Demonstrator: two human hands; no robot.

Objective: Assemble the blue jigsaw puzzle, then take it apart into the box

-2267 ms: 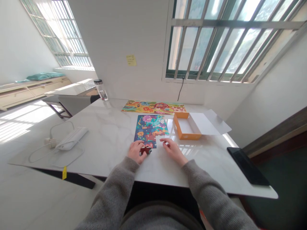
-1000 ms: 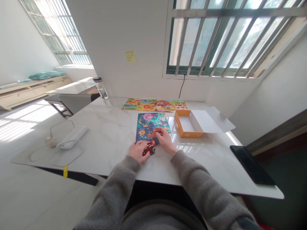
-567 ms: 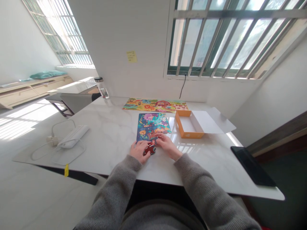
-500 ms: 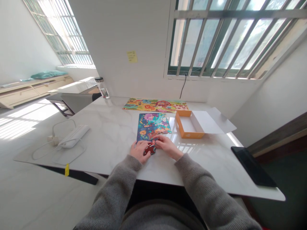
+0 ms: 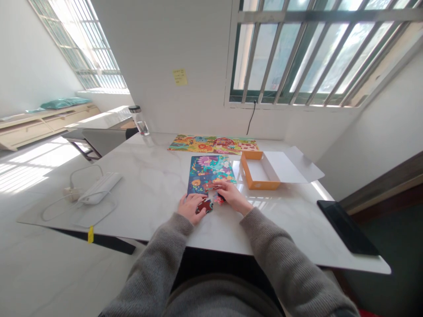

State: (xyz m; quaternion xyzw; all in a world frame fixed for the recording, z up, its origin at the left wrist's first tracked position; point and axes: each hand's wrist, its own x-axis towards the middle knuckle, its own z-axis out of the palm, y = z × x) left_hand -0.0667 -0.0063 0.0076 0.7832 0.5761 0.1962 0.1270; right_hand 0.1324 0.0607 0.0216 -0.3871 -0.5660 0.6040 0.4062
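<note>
A jigsaw puzzle [image 5: 209, 169] with a dark blue and turquoise picture lies on the table in front of me. My left hand [image 5: 191, 208] is at its lower left, thumb and fingers closed about a dark red puzzle piece [image 5: 205, 206]. My right hand [image 5: 230, 197] reaches over the puzzle's lower right edge, its fingers bent and pinched on a puzzle piece that they partly hide. Under that palm a small red and pink puzzle piece [image 5: 218, 200] shows, apart from the dark red one.
Behind the puzzle lies a long yellow farm-picture puzzle [image 5: 198, 144]. An open orange box [image 5: 264, 185] stands to the right, its white lid folded out. A black tablet [image 5: 346, 226] lies at the right edge. On the left are a white power strip [image 5: 101, 188] with cable and a bottle [image 5: 140, 121].
My right hand has moved slightly up and to the right, away from the dark red piece. The red and pink piece now shows beneath it. My left hand stays almost in place.
</note>
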